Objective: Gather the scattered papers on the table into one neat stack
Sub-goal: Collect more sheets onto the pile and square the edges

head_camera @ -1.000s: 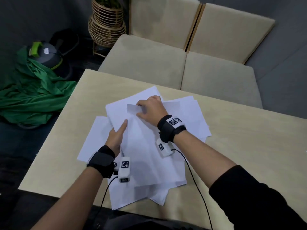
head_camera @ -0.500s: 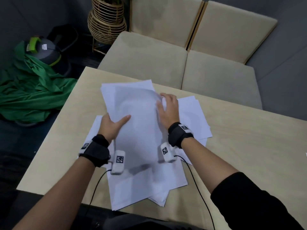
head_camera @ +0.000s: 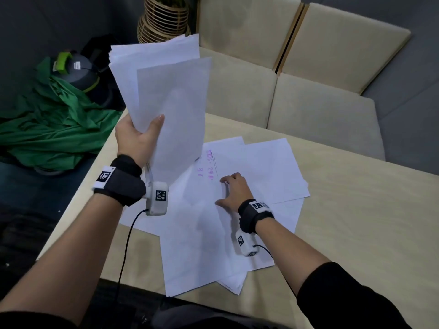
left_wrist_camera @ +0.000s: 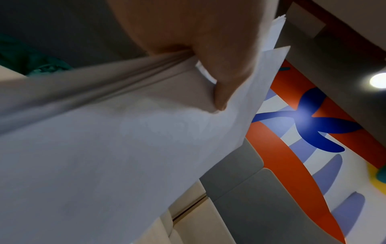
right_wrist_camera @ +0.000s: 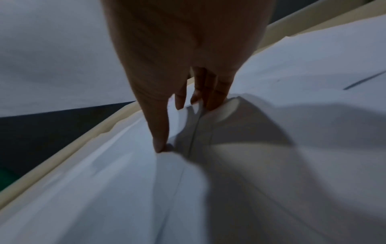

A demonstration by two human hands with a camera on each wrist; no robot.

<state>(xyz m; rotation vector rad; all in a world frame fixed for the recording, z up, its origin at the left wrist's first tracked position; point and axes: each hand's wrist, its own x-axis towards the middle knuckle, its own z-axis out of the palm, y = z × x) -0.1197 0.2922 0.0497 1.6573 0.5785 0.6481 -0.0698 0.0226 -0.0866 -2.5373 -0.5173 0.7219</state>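
Observation:
My left hand grips a bundle of white sheets by its lower corner and holds it upright above the table's left side. In the left wrist view the thumb presses onto the bundle. Several loose white papers lie overlapping on the beige table; one carries purple writing. My right hand is down on these papers with its fingers curled. In the right wrist view its thumb and fingers pinch up a buckled sheet.
A beige cushioned bench runs behind the table. On the floor to the left lie a green cloth and a grey appliance, with a wicker stand behind. Some papers overhang the table's near edge.
My left hand has lifted the bundle off the table to an upright hold. My right hand let go of the bundle and came down onto the loose papers.

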